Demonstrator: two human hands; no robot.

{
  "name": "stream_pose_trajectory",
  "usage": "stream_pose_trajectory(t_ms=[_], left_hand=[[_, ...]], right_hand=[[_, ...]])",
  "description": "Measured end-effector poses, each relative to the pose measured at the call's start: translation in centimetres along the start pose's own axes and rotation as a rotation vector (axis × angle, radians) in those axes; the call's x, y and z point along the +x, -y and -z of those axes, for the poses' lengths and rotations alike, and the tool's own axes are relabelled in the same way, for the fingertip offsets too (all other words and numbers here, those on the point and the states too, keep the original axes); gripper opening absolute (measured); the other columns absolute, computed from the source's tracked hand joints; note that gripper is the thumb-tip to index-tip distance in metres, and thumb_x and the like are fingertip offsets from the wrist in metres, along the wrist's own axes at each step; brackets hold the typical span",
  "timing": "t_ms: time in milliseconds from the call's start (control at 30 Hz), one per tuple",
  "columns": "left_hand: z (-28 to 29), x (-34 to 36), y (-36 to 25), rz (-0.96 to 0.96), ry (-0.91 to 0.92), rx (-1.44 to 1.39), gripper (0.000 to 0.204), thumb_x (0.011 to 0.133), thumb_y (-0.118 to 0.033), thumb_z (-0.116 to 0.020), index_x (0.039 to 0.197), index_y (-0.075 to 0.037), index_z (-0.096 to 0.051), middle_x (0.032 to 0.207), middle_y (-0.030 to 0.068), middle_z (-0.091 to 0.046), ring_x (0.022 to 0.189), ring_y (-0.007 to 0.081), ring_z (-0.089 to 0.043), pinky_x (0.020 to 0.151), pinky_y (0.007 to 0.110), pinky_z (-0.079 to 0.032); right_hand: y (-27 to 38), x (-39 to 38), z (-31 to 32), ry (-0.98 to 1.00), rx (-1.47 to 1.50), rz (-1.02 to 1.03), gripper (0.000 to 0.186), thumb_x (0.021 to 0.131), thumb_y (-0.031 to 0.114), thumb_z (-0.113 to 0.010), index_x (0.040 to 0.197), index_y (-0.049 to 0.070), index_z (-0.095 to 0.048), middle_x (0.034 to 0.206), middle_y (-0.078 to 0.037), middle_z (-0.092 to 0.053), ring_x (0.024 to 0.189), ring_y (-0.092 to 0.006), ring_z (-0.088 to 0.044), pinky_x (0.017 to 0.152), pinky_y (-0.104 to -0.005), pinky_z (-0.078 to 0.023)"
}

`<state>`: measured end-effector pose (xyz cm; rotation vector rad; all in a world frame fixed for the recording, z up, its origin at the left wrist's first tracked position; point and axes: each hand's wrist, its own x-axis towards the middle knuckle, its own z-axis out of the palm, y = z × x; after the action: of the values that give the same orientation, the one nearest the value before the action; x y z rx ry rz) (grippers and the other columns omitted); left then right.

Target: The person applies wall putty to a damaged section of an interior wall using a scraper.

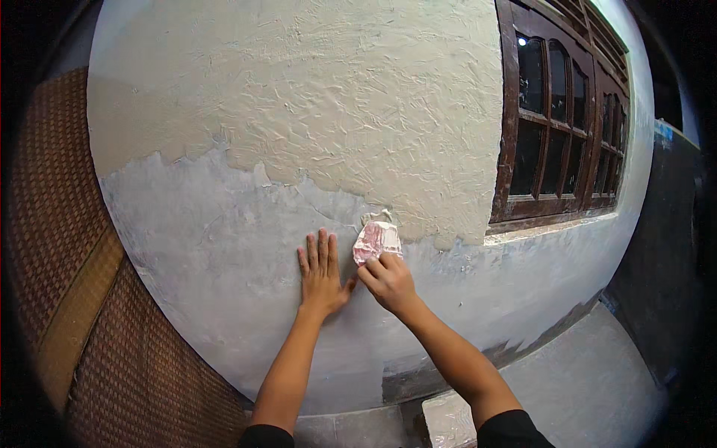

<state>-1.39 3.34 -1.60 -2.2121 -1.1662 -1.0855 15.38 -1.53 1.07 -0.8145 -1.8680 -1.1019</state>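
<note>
My left hand (323,278) lies flat on the smooth grey part of the wall (209,239), fingers spread and pointing up. Just to its right, my right hand (388,282) grips a pinkish scraper (376,240) smeared with cream-coloured paste. The scraper's upper edge is against the wall, at the border between the grey surface and the textured cream coating (328,97) above. A small ridge of wet paste (377,216) sits at that edge. How the fingers wrap the scraper's lower end is partly hidden.
A brown wooden window (556,119) with dark panes is set in the wall at right, over a sill (549,228). Woven brown panels (142,351) stand at left. Below, a container of pale paste (449,420) rests on the grey floor (590,373) beside my right forearm.
</note>
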Motion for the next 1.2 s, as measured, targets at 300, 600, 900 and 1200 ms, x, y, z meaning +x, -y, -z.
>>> stream_pose_trajectory(t_ms=[300,600,900,1200], left_hand=[[-0.4,-0.2,0.5,-0.030,-0.049,-0.033,0.104,0.072,-0.037,-0.066,0.147,0.000,-0.004,0.154,0.0191,0.000,0.141,0.0398,0.002,0.111,0.057,0.001],[0.0,-0.1,0.5,-0.041,-0.022,-0.081,0.105,0.073,-0.040,-0.066,0.147,-0.001,-0.002,0.155,0.0182,0.001,0.142,0.0395,0.003,0.111,0.056,0.003],[0.3,-0.3,0.3,-0.018,0.038,-0.025,0.105,0.074,-0.041,-0.066,0.147,0.000,-0.002,0.154,0.0193,0.003,0.141,0.0402,0.004,0.111,0.056,0.003],[0.2,0.1,0.2,-0.027,0.019,-0.014,0.107,0.072,-0.042,-0.067,0.147,-0.001,-0.003,0.154,0.0187,0.002,0.141,0.0397,0.003,0.111,0.056,0.000]], right_hand=[[0.3,0.1,-3.0,0.085,0.003,-0.030,0.020,0.071,0.018,-0.057,0.089,0.010,-0.059,0.084,-0.003,-0.051,0.078,-0.0202,-0.050,0.064,-0.0322,-0.041],[1.0,-1.9,-0.4,0.137,0.036,-0.036,0.016,0.073,0.015,-0.057,0.088,0.009,-0.057,0.085,-0.004,-0.051,0.077,-0.0209,-0.052,0.065,-0.0309,-0.042],[-2.9,2.0,8.1,-0.001,0.367,-0.360,0.019,0.069,-0.008,-0.056,0.084,0.004,-0.053,0.079,-0.014,-0.054,0.073,-0.0322,-0.054,0.064,-0.0415,-0.044],[-7.4,6.6,6.6,0.015,0.671,-0.618,0.021,0.076,-0.003,-0.062,0.097,-0.001,-0.057,0.086,-0.018,-0.066,0.082,-0.0253,-0.068,0.074,-0.0320,-0.051]])
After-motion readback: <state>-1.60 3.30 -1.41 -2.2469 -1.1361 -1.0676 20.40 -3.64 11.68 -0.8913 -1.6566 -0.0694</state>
